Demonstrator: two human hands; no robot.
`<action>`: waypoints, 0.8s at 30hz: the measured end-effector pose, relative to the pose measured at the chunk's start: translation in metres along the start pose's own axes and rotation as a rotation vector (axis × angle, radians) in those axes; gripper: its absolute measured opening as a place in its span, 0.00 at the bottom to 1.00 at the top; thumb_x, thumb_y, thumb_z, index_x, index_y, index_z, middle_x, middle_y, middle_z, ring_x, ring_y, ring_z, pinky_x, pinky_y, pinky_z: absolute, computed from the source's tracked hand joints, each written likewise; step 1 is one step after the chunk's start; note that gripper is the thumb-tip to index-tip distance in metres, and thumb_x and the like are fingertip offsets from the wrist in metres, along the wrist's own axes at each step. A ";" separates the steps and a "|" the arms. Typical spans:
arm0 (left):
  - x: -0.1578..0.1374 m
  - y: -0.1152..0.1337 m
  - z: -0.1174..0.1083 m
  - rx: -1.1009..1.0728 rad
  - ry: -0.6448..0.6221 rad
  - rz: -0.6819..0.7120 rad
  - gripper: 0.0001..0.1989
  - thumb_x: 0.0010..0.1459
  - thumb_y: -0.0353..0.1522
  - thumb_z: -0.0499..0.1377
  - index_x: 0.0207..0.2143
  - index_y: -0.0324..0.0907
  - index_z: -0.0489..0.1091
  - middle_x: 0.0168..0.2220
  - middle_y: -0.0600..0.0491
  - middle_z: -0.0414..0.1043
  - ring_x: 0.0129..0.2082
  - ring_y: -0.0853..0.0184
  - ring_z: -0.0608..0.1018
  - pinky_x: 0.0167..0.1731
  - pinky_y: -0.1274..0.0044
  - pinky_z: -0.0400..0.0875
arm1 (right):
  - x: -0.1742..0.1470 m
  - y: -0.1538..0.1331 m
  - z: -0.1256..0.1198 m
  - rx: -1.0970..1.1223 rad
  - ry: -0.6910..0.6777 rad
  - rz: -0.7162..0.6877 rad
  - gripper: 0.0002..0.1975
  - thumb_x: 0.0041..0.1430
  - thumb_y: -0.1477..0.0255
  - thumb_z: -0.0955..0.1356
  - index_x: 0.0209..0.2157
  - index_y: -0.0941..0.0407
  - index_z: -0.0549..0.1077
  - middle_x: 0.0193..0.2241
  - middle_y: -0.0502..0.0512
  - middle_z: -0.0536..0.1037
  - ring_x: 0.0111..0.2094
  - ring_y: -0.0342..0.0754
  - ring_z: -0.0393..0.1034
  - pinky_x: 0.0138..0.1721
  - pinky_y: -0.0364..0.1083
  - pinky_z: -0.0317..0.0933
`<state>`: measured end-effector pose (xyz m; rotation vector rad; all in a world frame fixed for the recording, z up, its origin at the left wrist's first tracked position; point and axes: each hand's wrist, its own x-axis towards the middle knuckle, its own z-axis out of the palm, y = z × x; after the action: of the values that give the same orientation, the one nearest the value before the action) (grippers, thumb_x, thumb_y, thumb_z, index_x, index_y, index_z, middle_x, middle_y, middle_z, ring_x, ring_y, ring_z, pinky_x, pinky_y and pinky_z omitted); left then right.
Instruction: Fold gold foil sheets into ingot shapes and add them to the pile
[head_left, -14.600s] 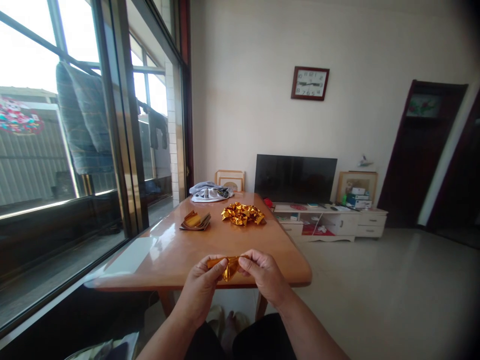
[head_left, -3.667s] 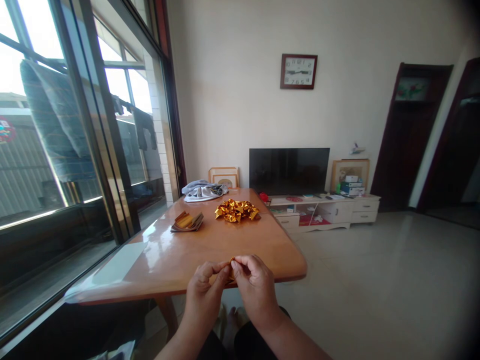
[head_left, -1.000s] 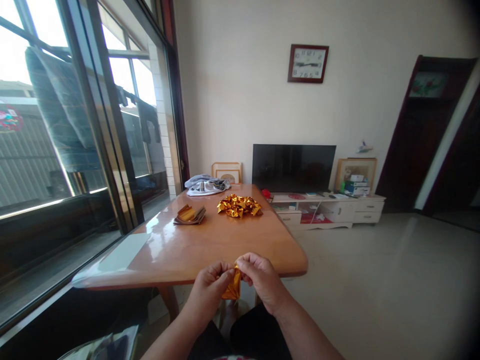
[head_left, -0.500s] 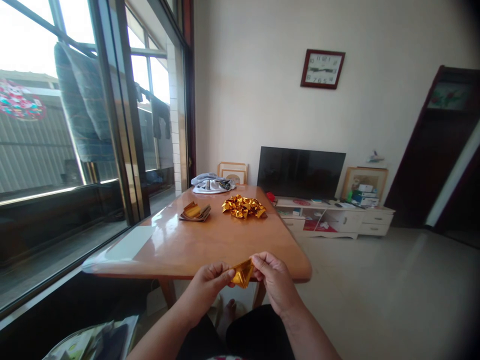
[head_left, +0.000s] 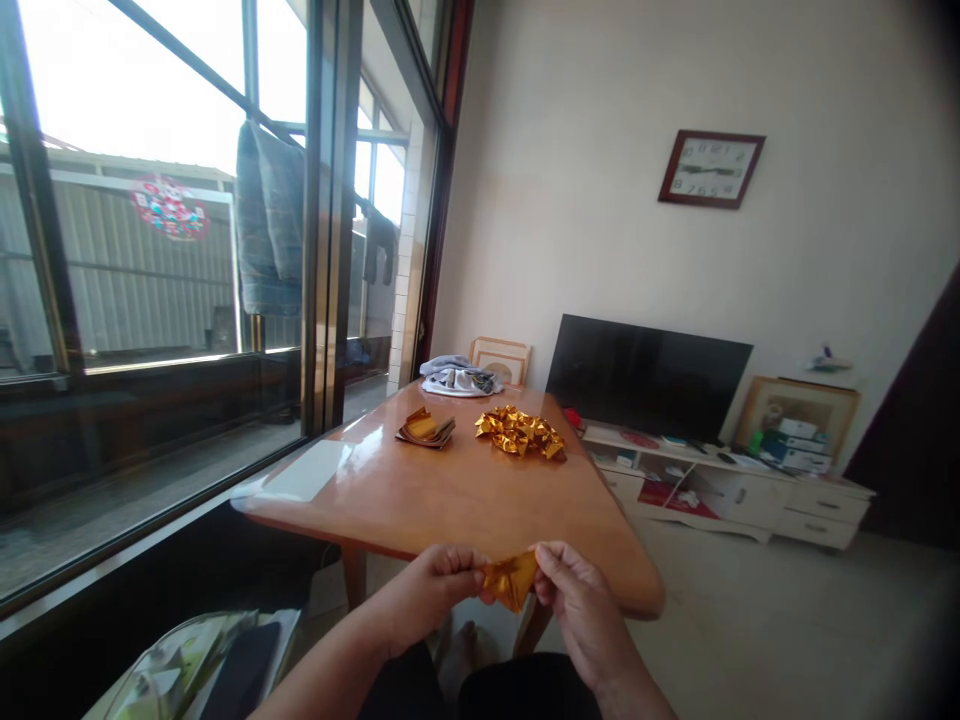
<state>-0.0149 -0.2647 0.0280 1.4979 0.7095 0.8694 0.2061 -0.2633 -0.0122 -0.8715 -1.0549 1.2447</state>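
Both hands, left hand and right hand, are pinching a small folded gold foil paper, fingers clamped on its ends, just before the glossy wooden table.

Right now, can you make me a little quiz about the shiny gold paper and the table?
1. True or false: both hands hold the gold paper.
2. What lies on the table just left of the gold pile?
A) a clock
B) a small stack of sheets
C) a cup
3. Fill in: the bundle at the table's far end is ____.

Key
1. True. The left hand and right hand each pinch one side of it, in front of the table's near edge.
2. B, the stack.
3. Cloth.
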 end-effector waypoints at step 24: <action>0.008 -0.021 -0.001 -0.037 0.337 -0.042 0.18 0.53 0.43 0.65 0.38 0.37 0.77 0.32 0.48 0.80 0.29 0.66 0.77 0.32 0.76 0.65 | 0.000 0.002 0.010 0.012 0.002 0.043 0.23 0.58 0.55 0.73 0.47 0.57 0.75 0.25 0.51 0.75 0.22 0.39 0.60 0.24 0.40 0.51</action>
<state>-0.0103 -0.2547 0.0083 1.3119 0.9611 1.1105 0.1963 -0.2632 -0.0116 -0.8898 -1.0305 1.2847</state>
